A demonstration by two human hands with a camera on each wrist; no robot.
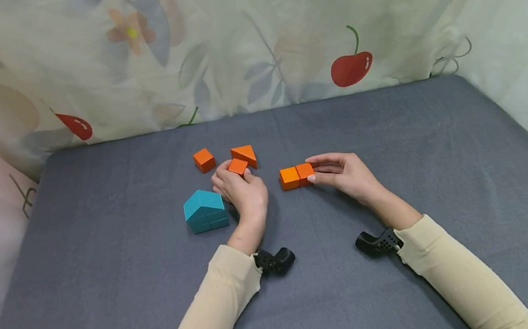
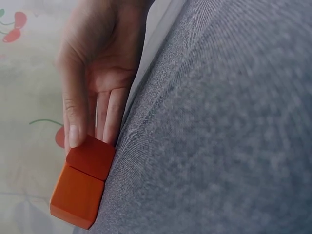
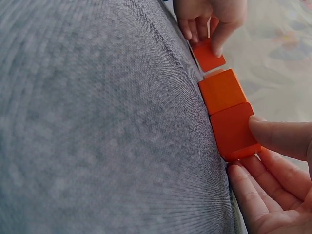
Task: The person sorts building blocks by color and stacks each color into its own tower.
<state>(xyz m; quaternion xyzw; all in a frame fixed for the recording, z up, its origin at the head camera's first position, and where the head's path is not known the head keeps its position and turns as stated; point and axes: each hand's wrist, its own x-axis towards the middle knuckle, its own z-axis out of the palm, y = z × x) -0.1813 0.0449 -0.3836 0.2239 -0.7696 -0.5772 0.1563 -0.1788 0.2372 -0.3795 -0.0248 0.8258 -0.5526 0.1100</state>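
Note:
My left hand (image 1: 232, 177) pinches a small orange block (image 1: 238, 166) in its fingertips, lifted just in front of an orange triangular block (image 1: 244, 156); the right wrist view shows this block (image 3: 207, 56) at the top. My right hand (image 1: 311, 169) pinches the right one of two orange cubes (image 1: 297, 175) that stand side by side and touch on the grey cloth. Its thumb (image 3: 280, 139) lies on that cube (image 3: 234, 130), with the fingers on the other side. The left wrist view shows the same pair (image 2: 85, 178) under the right hand's thumb (image 2: 73, 129).
A teal house-shaped stack of blocks (image 1: 205, 210) stands just left of my left wrist. A loose orange cube (image 1: 204, 160) lies behind it. The grey cloth surface (image 1: 394, 125) is walled at the back and sides by a printed curtain (image 1: 273, 29).

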